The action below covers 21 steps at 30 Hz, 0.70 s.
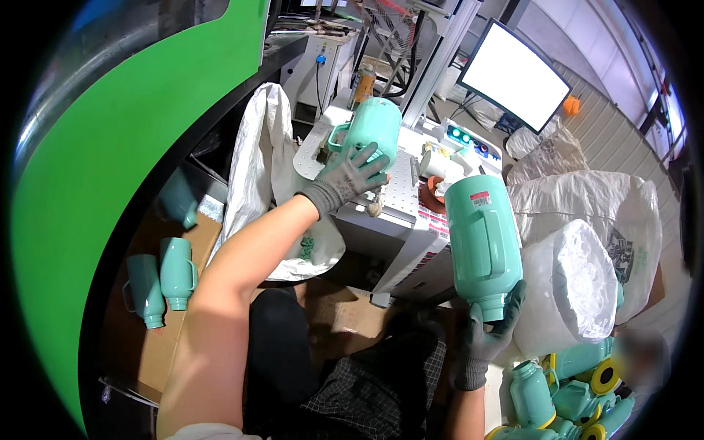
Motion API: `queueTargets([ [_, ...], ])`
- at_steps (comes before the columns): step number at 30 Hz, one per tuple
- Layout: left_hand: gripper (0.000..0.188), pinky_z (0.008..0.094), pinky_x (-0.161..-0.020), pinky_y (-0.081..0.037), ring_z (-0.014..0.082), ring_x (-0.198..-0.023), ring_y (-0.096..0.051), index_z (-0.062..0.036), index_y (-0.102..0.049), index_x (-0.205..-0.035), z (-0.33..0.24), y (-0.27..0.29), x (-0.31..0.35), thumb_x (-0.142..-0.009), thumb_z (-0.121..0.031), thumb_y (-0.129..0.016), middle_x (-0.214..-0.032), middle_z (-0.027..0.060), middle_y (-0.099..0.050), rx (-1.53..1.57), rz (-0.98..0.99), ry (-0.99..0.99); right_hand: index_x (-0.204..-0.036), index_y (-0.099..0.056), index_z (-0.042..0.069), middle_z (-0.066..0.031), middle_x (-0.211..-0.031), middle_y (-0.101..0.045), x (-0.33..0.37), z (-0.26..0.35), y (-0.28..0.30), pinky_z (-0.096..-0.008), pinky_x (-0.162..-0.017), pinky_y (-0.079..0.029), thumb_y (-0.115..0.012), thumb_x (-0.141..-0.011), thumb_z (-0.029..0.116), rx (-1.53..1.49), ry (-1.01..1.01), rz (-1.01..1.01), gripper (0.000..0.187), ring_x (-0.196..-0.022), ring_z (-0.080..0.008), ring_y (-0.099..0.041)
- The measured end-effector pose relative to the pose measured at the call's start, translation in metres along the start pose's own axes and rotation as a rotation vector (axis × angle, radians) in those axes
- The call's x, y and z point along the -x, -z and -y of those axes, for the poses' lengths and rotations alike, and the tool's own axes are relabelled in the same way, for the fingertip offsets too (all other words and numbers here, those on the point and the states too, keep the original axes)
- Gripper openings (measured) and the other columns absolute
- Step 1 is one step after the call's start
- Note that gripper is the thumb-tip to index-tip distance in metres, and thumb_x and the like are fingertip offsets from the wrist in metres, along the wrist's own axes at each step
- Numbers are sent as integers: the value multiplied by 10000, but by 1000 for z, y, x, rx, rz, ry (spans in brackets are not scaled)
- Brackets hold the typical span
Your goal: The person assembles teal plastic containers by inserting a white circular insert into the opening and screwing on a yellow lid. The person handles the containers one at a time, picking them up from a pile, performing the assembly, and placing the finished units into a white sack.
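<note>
My left hand (345,180), in a grey glove, has its fingers spread around the lower end of a mint-green thermos jug (378,125). That jug is over the perforated metal plate (400,192) of a bench machine, its handle toward the left. My right hand (493,334), also gloved, grips a second mint-green thermos jug (482,238) by its narrow neck. This one is held upside down, handle facing me, with a small red-and-white label near its upper end. The left palm and the contact below the first jug are hidden.
White sacks (268,147) flank the bench, and a clear plastic bag (568,286) stands right. More green jugs (532,392) pile at lower right; others (176,271) lie on cardboard at left. A green machine panel (66,220) curves along the left. A lit monitor (513,73) stands behind.
</note>
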<state>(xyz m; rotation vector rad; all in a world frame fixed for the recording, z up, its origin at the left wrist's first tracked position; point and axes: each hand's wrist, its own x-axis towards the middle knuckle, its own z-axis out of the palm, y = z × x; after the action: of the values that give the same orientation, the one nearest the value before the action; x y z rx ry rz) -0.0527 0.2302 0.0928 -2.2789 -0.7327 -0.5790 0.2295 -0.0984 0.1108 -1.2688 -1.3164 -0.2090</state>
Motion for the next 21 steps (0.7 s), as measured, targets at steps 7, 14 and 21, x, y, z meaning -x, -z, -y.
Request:
queueTargets([
  [7, 655, 438, -853, -484, 318, -1206, -530, -263, -582, -1421, -55, 166, 62, -802, -374, -762, -1426, 67, -584, 293, -453, 134, -1555, -410, -41, -252, -1605, -403, -41, 0, -9, -476, -1218, -326, -824, -790, 117, 269, 212, 108, 884, -1498, -384, -390],
  [14, 673, 459, -909, -531, 327, -1060, -662, -98, -646, -1311, -170, 263, 151, -751, -356, -915, -1207, 116, -670, 1510, -225, 521, -1530, -491, 386, -219, -1491, -510, -103, 13, -195, -452, -897, -565, -860, -714, 340, 530, 582, 296, 897, -1172, -353, -655],
  [21, 741, 442, -985, -472, 311, -1097, -626, -56, -618, -1335, -182, 240, 203, -740, -377, -921, -1212, 113, -679, 1463, 5, 788, -1520, -466, 341, -187, -1585, -414, -112, 4, -314, -490, -841, -553, -756, -839, 304, 814, 509, 524, 741, -1062, -303, -664],
])
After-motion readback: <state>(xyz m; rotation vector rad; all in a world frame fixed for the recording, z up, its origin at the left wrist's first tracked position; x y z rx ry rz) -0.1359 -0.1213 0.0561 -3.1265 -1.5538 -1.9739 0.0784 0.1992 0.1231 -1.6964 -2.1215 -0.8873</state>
